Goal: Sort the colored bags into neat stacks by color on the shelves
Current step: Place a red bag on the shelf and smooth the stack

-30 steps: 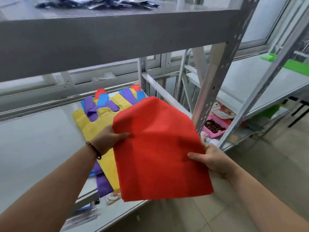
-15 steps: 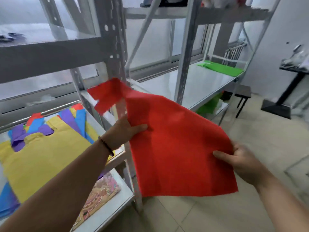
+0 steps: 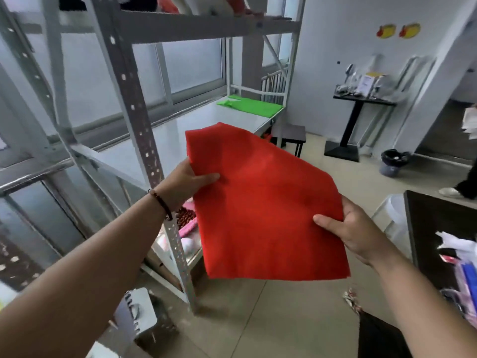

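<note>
Head view: a flat red cloth bag hangs over open floor, beside the grey metal shelf. Left hand pinches its left edge; right hand pinches its right edge. Green bags lie far along the shelf.

Red bag: soft matt cloth. Green bags: same matt cloth. Shelf rack: grey painted metal with holes. Shelf board: smooth, shiny. Floor: smooth tiles.

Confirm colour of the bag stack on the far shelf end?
Bright green bags, clearest in the head view.
</note>
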Demonstrator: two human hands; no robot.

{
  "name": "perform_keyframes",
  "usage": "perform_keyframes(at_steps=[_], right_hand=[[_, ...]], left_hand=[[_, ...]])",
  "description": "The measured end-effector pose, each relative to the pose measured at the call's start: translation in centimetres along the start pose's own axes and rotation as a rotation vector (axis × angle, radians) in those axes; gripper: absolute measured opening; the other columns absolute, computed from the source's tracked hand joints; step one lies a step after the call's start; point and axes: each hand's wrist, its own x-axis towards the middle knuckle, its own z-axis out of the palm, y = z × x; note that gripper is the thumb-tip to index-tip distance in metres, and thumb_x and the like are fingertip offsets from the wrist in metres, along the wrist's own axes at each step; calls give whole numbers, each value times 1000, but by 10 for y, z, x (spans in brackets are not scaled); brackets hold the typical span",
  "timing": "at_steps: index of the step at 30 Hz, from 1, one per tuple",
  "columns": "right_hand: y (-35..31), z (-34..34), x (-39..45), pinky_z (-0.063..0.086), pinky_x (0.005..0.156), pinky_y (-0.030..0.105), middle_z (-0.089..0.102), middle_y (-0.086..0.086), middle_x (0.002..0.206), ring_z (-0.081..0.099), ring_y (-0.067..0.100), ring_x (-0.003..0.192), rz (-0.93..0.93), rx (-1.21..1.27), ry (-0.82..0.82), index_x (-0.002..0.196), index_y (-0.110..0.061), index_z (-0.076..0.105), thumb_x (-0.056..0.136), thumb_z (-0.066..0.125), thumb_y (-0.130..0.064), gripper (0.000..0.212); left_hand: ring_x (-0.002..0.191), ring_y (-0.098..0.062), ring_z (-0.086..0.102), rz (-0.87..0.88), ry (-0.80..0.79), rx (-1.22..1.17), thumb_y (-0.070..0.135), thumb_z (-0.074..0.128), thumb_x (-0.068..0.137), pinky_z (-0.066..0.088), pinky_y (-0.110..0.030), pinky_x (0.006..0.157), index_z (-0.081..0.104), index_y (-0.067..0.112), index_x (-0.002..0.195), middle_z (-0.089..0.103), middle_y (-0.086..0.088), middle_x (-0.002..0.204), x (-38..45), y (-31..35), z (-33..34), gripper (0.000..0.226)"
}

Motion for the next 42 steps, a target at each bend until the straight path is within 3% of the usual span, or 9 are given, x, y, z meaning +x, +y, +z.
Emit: perform_keyframes(at_steps=[4, 10, 15, 19, 25, 29, 35, 38, 42], right_hand=[[6, -32, 49, 52, 83, 26, 65, -13, 105, 66, 3, 93, -20, -29, 27, 103, -41, 53, 85, 63, -12, 36], [12, -76, 156, 52, 62, 9, 63, -17, 104, 66, -11, 84, -51, -28, 49, 104, -46, 50, 86, 63, -11, 41], [16, -113, 253, 54, 62, 13, 62, -19, 107, 66, -5, 90, -35, -55, 40, 106, -50, 47, 85, 64, -18, 42], [29, -142, 321, 56, 72, 20, 62, -15, 112, 66, 0, 93, -3, -40, -7, 121, -44, 42, 81, 65, -22, 51], [58, -197, 434, 54, 63, 13, 61, -15, 114, 66, -6, 91, 31, -25, -153, 113, -53, 41, 83, 64, -18, 52], [73, -236, 520, 55, 64, 16, 60, -14, 114, 66, 2, 94, 32, -66, -262, 117, -51, 40, 83, 63, -21, 51], [85, -276, 645, 54, 62, 12, 60, -11, 112, 67, -4, 88, 48, -85, -436, 127, -40, 38, 86, 61, -15, 53], [96, -275, 699, 58, 69, 22, 61, -3, 117, 67, 10, 96, 98, -58, -536, 134, -37, 36, 85, 62, -11, 61], [108, -251, 778, 59, 79, 39, 60, 10, 121, 65, 29, 103, 236, 13, -700, 139, -29, 35, 75, 68, -2, 76]], left_hand=[[64, 6, 67, 12, -23, 15, -9, 58, 82, 56, -13, 63, 57, 18, 101, 73, 13, 75, 73, 3, 24, 33], [85, -13, 63, 38, -30, 49, 4, 72, 72, 53, -37, 89, 50, 5, 127, 63, -10, 110, 200, 6, 48, 60], [93, -23, 60, 12, -24, -18, -5, 67, 77, 50, -43, 93, 46, 4, 130, 61, -12, 113, 305, -1, 63, 58], [94, -21, 61, -25, -22, -36, 11, 69, 61, 51, -42, 92, 47, 14, 126, 63, -6, 108, 371, -12, 78, 68], [108, -31, 59, -107, 49, -23, 0, 71, 73, 48, -50, 97, 45, 7, 131, 59, -18, 123, 469, -44, 103, 64], [102, -27, 59, -143, 134, -26, -6, 62, 82, 52, -41, 91, 40, 6, 136, 59, -13, 120, 535, -60, 126, 60], [93, -20, 63, -190, 244, -117, 6, 68, 65, 53, -39, 90, 43, 10, 130, 62, -6, 108, 607, -73, 143, 70], [81, -9, 67, -227, 273, -182, 7, 64, 65, 59, -25, 74, 43, 16, 126, 63, -1, 101, 628, -85, 139, 65], [77, -15, 69, -445, 228, -253, 2, 64, 75, 60, -31, 67, 54, 21, 119, 70, -1, 95, 654, -110, 111, 48]])
